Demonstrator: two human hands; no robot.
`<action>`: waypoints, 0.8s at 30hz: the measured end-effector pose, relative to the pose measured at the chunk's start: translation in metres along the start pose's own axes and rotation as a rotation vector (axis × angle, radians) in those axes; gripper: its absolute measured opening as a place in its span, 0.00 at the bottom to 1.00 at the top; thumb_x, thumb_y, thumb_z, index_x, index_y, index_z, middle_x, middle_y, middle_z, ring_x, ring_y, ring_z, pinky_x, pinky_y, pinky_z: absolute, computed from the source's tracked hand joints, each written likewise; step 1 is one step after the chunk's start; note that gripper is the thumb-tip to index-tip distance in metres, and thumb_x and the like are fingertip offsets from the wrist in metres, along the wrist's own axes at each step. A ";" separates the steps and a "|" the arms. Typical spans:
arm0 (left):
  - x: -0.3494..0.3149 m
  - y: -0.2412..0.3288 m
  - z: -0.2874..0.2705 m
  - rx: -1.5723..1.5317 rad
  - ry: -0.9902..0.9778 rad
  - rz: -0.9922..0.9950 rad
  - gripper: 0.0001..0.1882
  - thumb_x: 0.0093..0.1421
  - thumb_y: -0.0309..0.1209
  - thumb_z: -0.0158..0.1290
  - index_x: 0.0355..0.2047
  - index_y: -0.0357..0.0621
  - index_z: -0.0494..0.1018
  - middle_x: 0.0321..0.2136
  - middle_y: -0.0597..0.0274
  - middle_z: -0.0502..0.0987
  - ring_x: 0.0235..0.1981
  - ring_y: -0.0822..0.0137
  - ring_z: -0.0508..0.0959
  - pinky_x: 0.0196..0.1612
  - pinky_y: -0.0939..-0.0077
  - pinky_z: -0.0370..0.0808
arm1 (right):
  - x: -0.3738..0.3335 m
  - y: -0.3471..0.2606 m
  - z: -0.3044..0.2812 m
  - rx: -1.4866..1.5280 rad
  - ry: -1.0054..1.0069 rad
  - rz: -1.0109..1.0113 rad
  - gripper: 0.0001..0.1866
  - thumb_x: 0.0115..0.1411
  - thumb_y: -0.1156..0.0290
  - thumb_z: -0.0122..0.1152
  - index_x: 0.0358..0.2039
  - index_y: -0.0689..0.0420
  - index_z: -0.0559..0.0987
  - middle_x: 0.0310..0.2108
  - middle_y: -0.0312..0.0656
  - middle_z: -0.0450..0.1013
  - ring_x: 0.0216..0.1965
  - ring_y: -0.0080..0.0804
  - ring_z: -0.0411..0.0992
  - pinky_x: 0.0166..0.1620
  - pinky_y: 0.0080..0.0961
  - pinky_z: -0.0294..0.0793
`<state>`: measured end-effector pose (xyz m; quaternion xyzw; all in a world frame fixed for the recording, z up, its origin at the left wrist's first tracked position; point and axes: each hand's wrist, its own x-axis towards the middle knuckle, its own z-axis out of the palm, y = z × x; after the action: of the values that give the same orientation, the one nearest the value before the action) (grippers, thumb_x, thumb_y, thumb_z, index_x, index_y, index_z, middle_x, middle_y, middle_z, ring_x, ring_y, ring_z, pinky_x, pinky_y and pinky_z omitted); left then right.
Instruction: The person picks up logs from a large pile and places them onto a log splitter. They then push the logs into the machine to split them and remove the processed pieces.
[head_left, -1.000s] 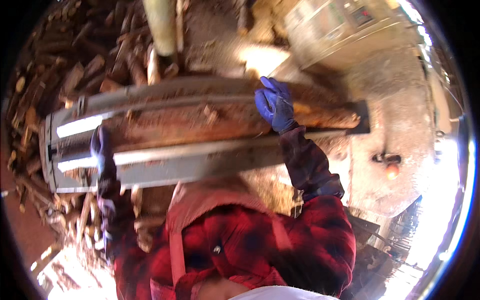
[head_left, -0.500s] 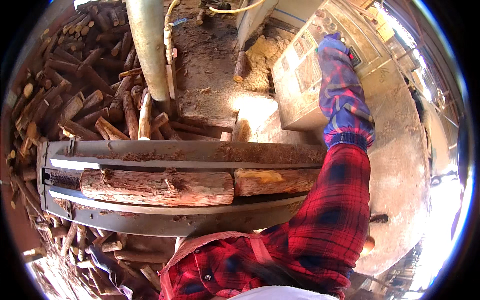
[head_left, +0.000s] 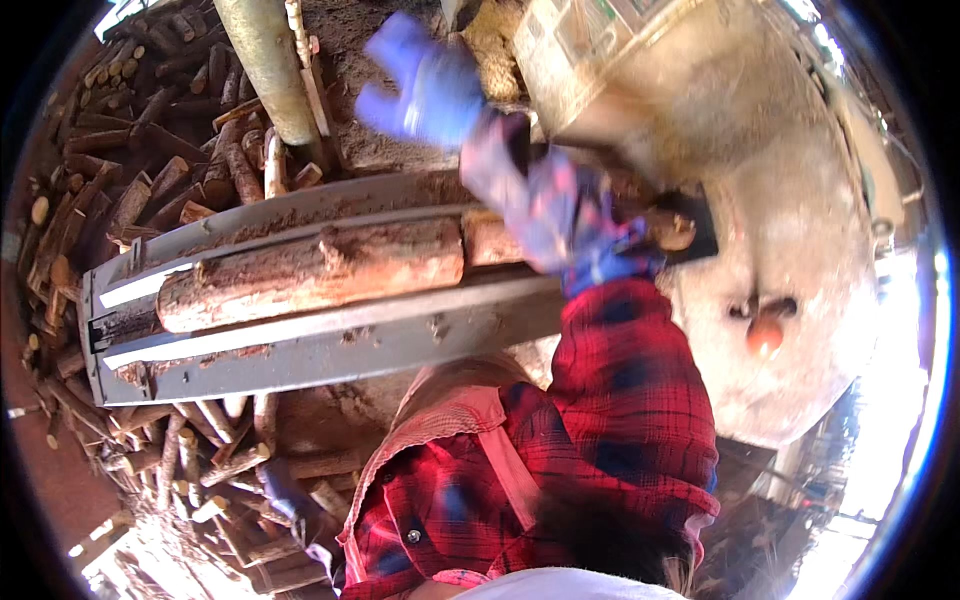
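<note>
My right hand (head_left: 425, 90), in a blue glove, is raised over the far side of a metal trough (head_left: 400, 350). It is smeared by motion, but its fingers spread apart with nothing between them. A patterned sleeve cover (head_left: 560, 205) runs from the glove to my red plaid sleeve. Below the hand, a thick barked log (head_left: 320, 270) lies lengthwise in the trough, with a second log (head_left: 490, 238) end to end at its right, partly behind my forearm. At the lower left, a blurred blue-purple shape (head_left: 285, 490) appears to be my left hand, low beside me; its fingers cannot be made out.
Cut logs (head_left: 150, 190) are heaped beyond the trough, and more logs (head_left: 215, 450) lie on its near side. A thick pole (head_left: 268, 70) stands behind it. At right is a large dusty machine housing (head_left: 770, 200) with a round orange-red knob (head_left: 765, 335) on it.
My right hand has left the control panel on the machine and swung left over the trough's far side. The view has shifted, so the trough looks tilted. Both logs remain in it.
</note>
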<state>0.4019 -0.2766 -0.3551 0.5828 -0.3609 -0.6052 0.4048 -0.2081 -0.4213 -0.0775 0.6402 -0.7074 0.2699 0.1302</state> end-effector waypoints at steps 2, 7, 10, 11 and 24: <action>-0.008 -0.028 0.004 0.003 -0.185 -0.144 0.23 0.66 0.40 0.47 0.52 0.32 0.70 0.47 0.51 0.76 0.49 0.59 0.77 0.53 0.65 0.73 | -0.093 -0.074 -0.020 0.268 -0.022 -0.078 0.30 0.52 0.58 0.68 0.52 0.59 0.74 0.55 0.57 0.69 0.54 0.51 0.71 0.52 0.39 0.73; -0.018 -0.127 -0.035 0.177 -0.351 -0.365 0.23 0.65 0.43 0.48 0.49 0.32 0.72 0.46 0.53 0.78 0.44 0.62 0.80 0.46 0.65 0.77 | -0.195 -0.140 -0.135 0.104 0.527 -0.237 0.22 0.53 0.73 0.66 0.49 0.63 0.77 0.54 0.52 0.71 0.53 0.42 0.72 0.53 0.35 0.72; -0.025 -0.156 -0.051 0.281 -0.569 -0.284 0.22 0.64 0.44 0.51 0.41 0.33 0.75 0.39 0.53 0.79 0.39 0.62 0.81 0.43 0.66 0.78 | -0.225 -0.119 -0.222 -0.593 0.870 -0.245 0.20 0.56 0.72 0.64 0.49 0.67 0.77 0.46 0.54 0.75 0.47 0.45 0.75 0.50 0.36 0.74; -0.037 -0.157 -0.052 0.177 -0.486 -0.357 0.21 0.63 0.43 0.52 0.40 0.34 0.76 0.37 0.55 0.79 0.38 0.63 0.81 0.42 0.67 0.78 | -0.238 -0.103 -0.234 -0.601 0.845 -0.083 0.19 0.57 0.70 0.64 0.47 0.65 0.78 0.47 0.53 0.76 0.46 0.44 0.76 0.50 0.34 0.73; -0.055 -0.124 -0.089 0.083 -0.189 -0.358 0.19 0.65 0.41 0.52 0.43 0.36 0.74 0.37 0.56 0.78 0.38 0.60 0.80 0.46 0.63 0.78 | -0.322 -0.031 -0.173 -0.281 0.615 0.349 0.11 0.55 0.70 0.66 0.34 0.65 0.82 0.30 0.42 0.79 0.33 0.28 0.76 0.38 0.29 0.75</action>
<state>0.4817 -0.1725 -0.4507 0.5944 -0.3124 -0.7042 0.2308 -0.1588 -0.0582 -0.0998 0.3750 -0.7636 0.3681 0.3752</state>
